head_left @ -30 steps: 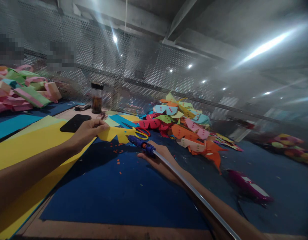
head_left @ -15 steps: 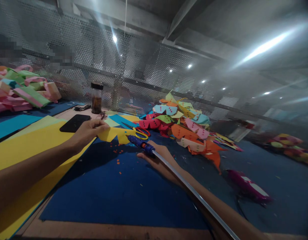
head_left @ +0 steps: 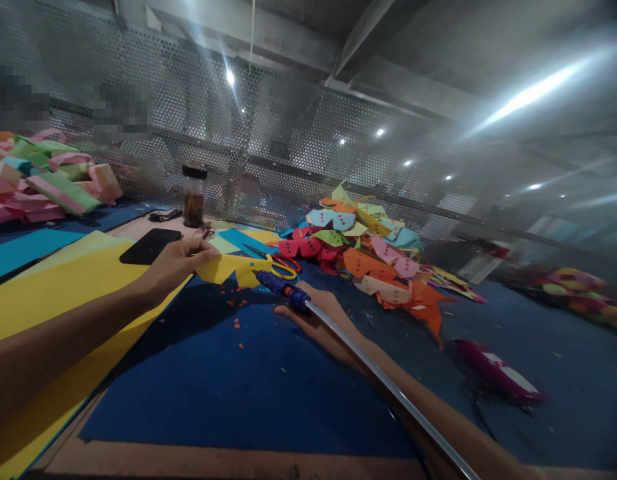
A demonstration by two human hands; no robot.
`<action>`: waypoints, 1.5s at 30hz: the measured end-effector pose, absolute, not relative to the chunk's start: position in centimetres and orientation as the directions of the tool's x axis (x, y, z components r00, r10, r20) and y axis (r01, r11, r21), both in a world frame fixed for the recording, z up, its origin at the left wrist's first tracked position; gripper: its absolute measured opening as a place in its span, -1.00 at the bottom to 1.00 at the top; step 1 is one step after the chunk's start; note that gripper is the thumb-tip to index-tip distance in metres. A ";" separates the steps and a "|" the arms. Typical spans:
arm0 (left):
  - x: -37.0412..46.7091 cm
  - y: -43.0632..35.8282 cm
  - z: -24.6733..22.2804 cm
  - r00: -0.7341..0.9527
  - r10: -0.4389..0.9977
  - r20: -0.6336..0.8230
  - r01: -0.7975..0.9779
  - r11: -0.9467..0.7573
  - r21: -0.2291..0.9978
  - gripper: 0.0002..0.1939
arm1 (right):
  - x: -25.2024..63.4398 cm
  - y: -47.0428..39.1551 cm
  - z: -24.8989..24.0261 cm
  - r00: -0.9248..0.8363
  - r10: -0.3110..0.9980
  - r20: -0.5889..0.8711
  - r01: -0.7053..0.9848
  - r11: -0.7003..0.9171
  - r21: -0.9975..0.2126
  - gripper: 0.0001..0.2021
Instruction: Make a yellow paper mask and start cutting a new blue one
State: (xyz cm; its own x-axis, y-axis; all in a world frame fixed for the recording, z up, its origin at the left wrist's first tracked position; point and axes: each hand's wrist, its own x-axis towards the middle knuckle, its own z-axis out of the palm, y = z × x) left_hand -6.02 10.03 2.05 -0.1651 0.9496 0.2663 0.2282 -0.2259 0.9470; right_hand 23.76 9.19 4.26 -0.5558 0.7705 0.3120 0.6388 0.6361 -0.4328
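Left hand (head_left: 177,262) raised over the desk (head_left: 238,460), thumb and fingers pinching one end of a small yellow paper cut-out (head_left: 223,269); the piece is held out in front, above the dark blue mat (head_left: 228,400), its far end toward the right hand (head_left: 318,312). Right hand is curled around a blue glue gun (head_left: 281,288), clear glue stick (head_left: 388,381) running out of its rear along the forearm. Nozzle tip appears at, or just short of, the cut-out, close to a small blue square (head_left: 252,265) on the paper; actual contact and any glue bead too small to confirm. Step in hand, as judged: fixing a little square onto the cut-out with the nozzle. The move calls for the paper to be held firm at its pinched end, fine aim at the tip, and light pressure, since thin paper would likely flex. Loose orange squares (head_left: 237,324) lie scattered on the mat below. Scissors (head_left: 285,277) with red and yellow handles lie just beyond the nozzle; a heap of dotted paper cut-outs (head_left: 371,267) sits to their right. Black phone (head_left: 151,247) rests behind the left wrist.
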 end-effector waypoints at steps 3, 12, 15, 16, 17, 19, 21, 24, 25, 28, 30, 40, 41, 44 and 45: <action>-6.0 10.0 2.1 -0.170 0.949 0.265 0.228 -0.224 0.948 -0.63 | 23.8 9.2 4.3 -0.554 0.774 0.306 0.650 0.632 -0.422 -0.70; -5.9 10.0 2.2 -0.175 0.948 0.266 0.209 -0.228 0.951 -0.67 | 24.0 9.6 3.8 -0.555 0.768 0.320 0.643 0.640 -0.420 -0.69; -5.8 9.9 2.2 -0.181 0.948 0.263 0.219 -0.222 0.950 -0.66 | 24.0 9.5 3.8 -0.563 0.768 0.306 0.639 0.639 -0.429 -0.70; -5.8 9.9 2.2 -0.182 0.948 0.262 0.217 -0.221 0.951 -0.66 | 24.0 9.4 3.8 -0.568 0.767 0.297 0.636 0.638 -0.433 -0.71; -5.9 9.9 2.2 -0.182 0.948 0.261 0.214 -0.221 0.952 -0.65 | 24.0 9.4 3.8 -0.573 0.767 0.289 0.634 0.639 -0.436 -0.71; -5.9 9.9 2.1 -0.180 0.949 0.259 0.210 -0.220 0.953 -0.63 | 24.0 9.4 3.8 -0.572 0.768 0.287 0.639 0.637 -0.432 -0.72; -5.9 10.0 2.1 -0.173 0.951 0.257 0.210 -0.220 0.953 -0.63 | 24.0 9.4 3.9 -0.564 0.773 0.291 0.648 0.632 -0.425 -0.71; -5.9 10.0 2.0 -0.164 0.955 0.248 0.208 -0.212 0.955 -0.63 | 23.9 9.3 4.0 -0.552 0.778 0.300 0.663 0.627 -0.409 -0.72; -5.9 10.0 2.1 -0.163 0.956 0.244 0.207 -0.208 0.956 -0.63 | 23.9 9.3 4.0 -0.553 0.777 0.300 0.665 0.629 -0.403 -0.73; -5.8 10.0 2.2 -0.170 0.956 0.240 0.211 -0.203 0.956 -0.64 | 23.9 9.4 3.9 -0.559 0.773 0.301 0.665 0.635 -0.394 -0.75; -5.9 10.0 2.2 -0.172 0.954 0.245 0.214 -0.206 0.955 -0.64 | 24.0 9.5 3.8 -0.560 0.773 0.300 0.667 0.635 -0.391 -0.75; -6.0 10.0 2.1 -0.163 0.959 0.231 0.193 -0.199 0.961 -0.63 | 23.7 9.3 4.0 -0.559 0.780 0.282 0.730 0.624 -0.278 -0.76; -5.9 10.0 2.2 -0.166 0.960 0.226 0.183 -0.196 0.963 -0.62 | 23.7 9.3 4.0 -0.556 0.785 0.273 0.736 0.618 -0.278 -0.77; -5.7 9.8 2.3 -0.179 0.961 0.213 0.151 -0.187 0.971 -0.60 | 23.7 9.4 4.1 -0.541 0.806 0.240 0.765 0.591 -0.257 -0.80; -5.7 9.8 2.4 -0.181 0.960 0.213 0.147 -0.187 0.971 -0.60 | 23.7 9.4 4.1 -0.536 0.811 0.233 0.773 0.583 -0.249 -0.81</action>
State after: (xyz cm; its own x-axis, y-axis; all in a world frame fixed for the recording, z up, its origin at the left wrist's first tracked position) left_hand -5.71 9.79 2.36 -0.1809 0.9603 0.2125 0.1467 -0.1873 0.9713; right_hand 23.68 9.44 4.09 -0.5363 0.8112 0.2332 0.7733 0.5830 -0.2494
